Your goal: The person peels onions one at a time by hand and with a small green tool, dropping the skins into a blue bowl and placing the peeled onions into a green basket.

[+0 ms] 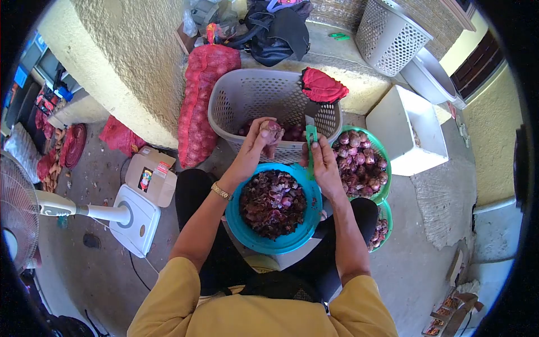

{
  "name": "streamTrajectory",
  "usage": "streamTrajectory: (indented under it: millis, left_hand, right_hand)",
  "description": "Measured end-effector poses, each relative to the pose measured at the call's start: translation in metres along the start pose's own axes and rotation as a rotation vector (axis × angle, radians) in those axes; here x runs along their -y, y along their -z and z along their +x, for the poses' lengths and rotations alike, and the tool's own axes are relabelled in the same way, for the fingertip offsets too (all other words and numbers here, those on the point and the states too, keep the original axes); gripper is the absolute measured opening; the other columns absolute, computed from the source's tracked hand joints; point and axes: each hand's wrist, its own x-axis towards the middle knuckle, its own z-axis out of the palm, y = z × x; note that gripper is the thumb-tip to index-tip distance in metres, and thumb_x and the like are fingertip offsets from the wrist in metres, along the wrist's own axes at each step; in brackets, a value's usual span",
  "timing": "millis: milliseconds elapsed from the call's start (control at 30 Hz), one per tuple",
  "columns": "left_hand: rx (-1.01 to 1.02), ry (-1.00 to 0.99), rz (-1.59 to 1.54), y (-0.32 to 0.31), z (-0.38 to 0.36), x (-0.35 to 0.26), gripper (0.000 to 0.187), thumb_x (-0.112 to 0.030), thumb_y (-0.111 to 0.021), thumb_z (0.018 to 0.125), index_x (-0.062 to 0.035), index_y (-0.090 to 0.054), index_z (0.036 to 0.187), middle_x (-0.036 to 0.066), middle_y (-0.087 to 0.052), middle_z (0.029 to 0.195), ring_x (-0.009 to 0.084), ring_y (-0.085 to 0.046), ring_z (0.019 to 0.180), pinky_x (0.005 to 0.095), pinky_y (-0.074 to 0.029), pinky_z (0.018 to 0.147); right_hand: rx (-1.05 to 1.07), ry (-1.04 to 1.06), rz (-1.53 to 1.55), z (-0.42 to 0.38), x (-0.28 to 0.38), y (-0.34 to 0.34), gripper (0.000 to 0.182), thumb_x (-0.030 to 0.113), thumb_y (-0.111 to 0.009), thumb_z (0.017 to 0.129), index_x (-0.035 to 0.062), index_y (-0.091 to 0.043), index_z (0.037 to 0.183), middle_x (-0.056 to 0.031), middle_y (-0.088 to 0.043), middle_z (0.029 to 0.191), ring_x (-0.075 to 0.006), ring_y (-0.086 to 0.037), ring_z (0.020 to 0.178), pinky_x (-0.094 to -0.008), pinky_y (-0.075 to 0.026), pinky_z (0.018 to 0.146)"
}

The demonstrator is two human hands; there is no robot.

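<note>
My left hand (252, 149), wearing a gold watch, is closed around a red onion (272, 131) in front of the grey perforated basket (259, 78). In my right hand (325, 165) is a green utility knife (311, 147), its blade pointing up and away from me. Hand and knife are just right of the onion, apart from it. Between my legs sits a blue basin (274, 246) full of dark onion skins (268, 210). More red onions lie low inside the grey basket. At the right, a green basket (385, 150) holds many red onions (359, 168).
A red mesh sack of onions (203, 95) leans left of the grey basket. Red cloth (324, 86) hangs on its rim. A second green basket (386, 210), a white box (401, 132) and a standing fan (101, 212) flank me. A black bag (278, 36) lies on the ledge.
</note>
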Motion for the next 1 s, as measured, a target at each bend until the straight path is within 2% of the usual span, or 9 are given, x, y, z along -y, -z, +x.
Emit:
streamTrajectory:
  millis: [167, 233, 333, 433, 533, 600, 767, 833, 1000]
  left_hand:
    - [-0.011, 0.102, -0.299, -0.005, 0.004, 0.006, 0.047, -0.048, -0.034, 0.103, -0.0084, -0.047, 0.126, 0.003, -0.057, 0.099, 0.0124, -0.056, 0.083, 0.0288, -0.047, 0.069]
    - [-0.039, 0.126, -0.378, -0.010, 0.004, 0.011, 0.049, -0.050, -0.033, 0.103, -0.0086, -0.049, 0.124, 0.003, -0.057, 0.097, 0.0130, -0.056, 0.082, 0.0289, -0.047, 0.068]
    - [0.014, 0.165, -0.487, -0.009, 0.006, 0.027, 0.057, -0.055, -0.032, 0.101, -0.0087, -0.049, 0.129, 0.005, -0.062, 0.110, 0.0152, -0.059, 0.098, 0.0320, -0.049, 0.081]
    - [0.043, 0.222, -0.326, -0.009, 0.003, 0.027, 0.062, -0.060, -0.028, 0.100, -0.0085, -0.052, 0.125, 0.004, -0.062, 0.107, 0.0147, -0.059, 0.093, 0.0311, -0.049, 0.076]
    - [0.184, 0.273, -0.364, -0.005, 0.002, 0.027, 0.062, -0.062, -0.026, 0.100, -0.0101, -0.056, 0.114, 0.002, -0.058, 0.087, 0.0130, -0.054, 0.072, 0.0281, -0.043, 0.062]
    - [0.032, 0.313, -0.430, -0.021, 0.000, 0.014, 0.065, -0.065, -0.024, 0.098, -0.0108, -0.058, 0.110, 0.002, -0.058, 0.081, 0.0119, -0.051, 0.068, 0.0278, -0.041, 0.059]
    - [0.097, 0.278, -0.430, -0.010, 0.004, 0.020, 0.064, -0.066, -0.025, 0.098, -0.0122, -0.056, 0.114, 0.003, -0.061, 0.092, 0.0128, -0.052, 0.072, 0.0289, -0.041, 0.061]
    - [0.143, 0.251, -0.414, -0.007, 0.005, 0.021, 0.064, -0.066, -0.024, 0.097, -0.0130, -0.055, 0.116, 0.002, -0.062, 0.098, 0.0134, -0.053, 0.076, 0.0296, -0.042, 0.062]
    - [-0.146, 0.332, -0.463, -0.022, 0.005, -0.003, 0.060, -0.060, -0.026, 0.100, -0.0100, -0.056, 0.111, 0.004, -0.060, 0.085, 0.0125, -0.048, 0.064, 0.0284, -0.039, 0.059]
  right_hand:
    - [0.152, -0.009, -0.015, -0.004, 0.032, -0.002, 0.032, 0.028, -0.058, 0.098, 0.0033, -0.056, 0.118, 0.0023, -0.055, 0.080, -0.0062, -0.050, 0.067, -0.0251, -0.044, 0.060]
    - [0.229, -0.110, -0.113, -0.004, 0.034, -0.001, 0.037, 0.033, -0.075, 0.085, 0.0009, -0.066, 0.102, -0.0022, -0.067, 0.082, -0.0099, -0.059, 0.076, -0.0289, -0.049, 0.070]
    - [0.068, 0.046, -0.088, -0.005, 0.044, -0.008, 0.036, 0.034, -0.083, 0.077, 0.0018, -0.068, 0.086, -0.0016, -0.067, 0.071, -0.0075, -0.056, 0.064, -0.0304, -0.048, 0.060]
    - [0.044, 0.010, -0.467, -0.001, 0.053, 0.000, 0.037, 0.033, -0.084, 0.075, 0.0012, -0.068, 0.086, -0.0044, -0.068, 0.071, -0.0073, -0.055, 0.062, -0.0307, -0.048, 0.059]
    - [0.002, 0.084, -0.489, 0.001, 0.046, 0.002, 0.041, 0.036, -0.085, 0.073, 0.0006, -0.068, 0.085, -0.0055, -0.065, 0.067, -0.0092, -0.055, 0.058, -0.0313, -0.047, 0.056]
    - [0.037, 0.092, -0.372, 0.002, 0.040, 0.000, 0.041, 0.036, -0.083, 0.076, 0.0003, -0.067, 0.090, -0.0066, -0.065, 0.070, -0.0094, -0.056, 0.063, -0.0306, -0.048, 0.059]
    - [0.122, -0.070, -0.138, 0.001, 0.020, 0.002, 0.042, 0.034, -0.071, 0.089, -0.0003, -0.059, 0.110, -0.0084, -0.065, 0.089, -0.0093, -0.057, 0.080, -0.0278, -0.047, 0.070]
    - [0.115, -0.150, 0.122, 0.003, -0.017, 0.001, 0.030, 0.023, -0.048, 0.103, 0.0020, -0.050, 0.123, -0.0011, -0.055, 0.087, -0.0097, -0.050, 0.073, -0.0264, -0.045, 0.067]
    - [0.173, -0.014, 0.288, 0.005, 0.030, 0.005, 0.024, 0.016, -0.042, 0.105, 0.0043, -0.052, 0.122, -0.0010, -0.056, 0.090, -0.0074, -0.050, 0.078, -0.0244, -0.046, 0.070]
